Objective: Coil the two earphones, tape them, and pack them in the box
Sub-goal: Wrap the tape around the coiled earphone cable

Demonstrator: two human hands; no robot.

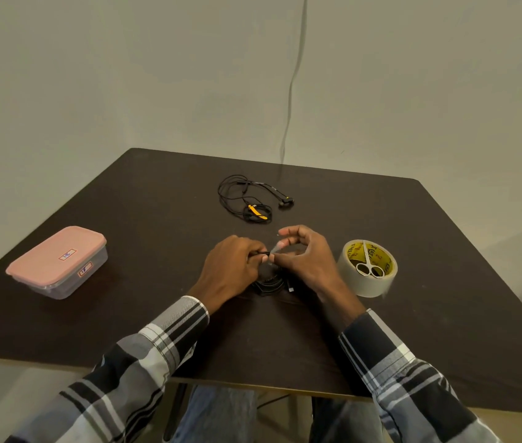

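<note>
1. Two earphones: one coiled black earphone (268, 282) held at mid-table by the left hand (230, 266); one loose earphone (250, 199) lies beyond.
2. The right hand (304, 260) pinches a clear tape strip (275, 249).
3. One lidded box (58, 262) sits left; one tape roll (365, 276) carrying one pair of scissors (369, 266) sits right.

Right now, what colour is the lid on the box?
Pink: the lid on the clear box, seen in the head view.

Count of things on the table (125, 314)

Two earphones: one coiled bundle (269, 282) between the hands, one loose tangle (246, 199) farther back. One tape roll (366, 270), one pair of scissors (369, 263) lying on it, one lidded box (58, 262). Two hands: left hand (230, 270) and right hand (304, 260).
</note>
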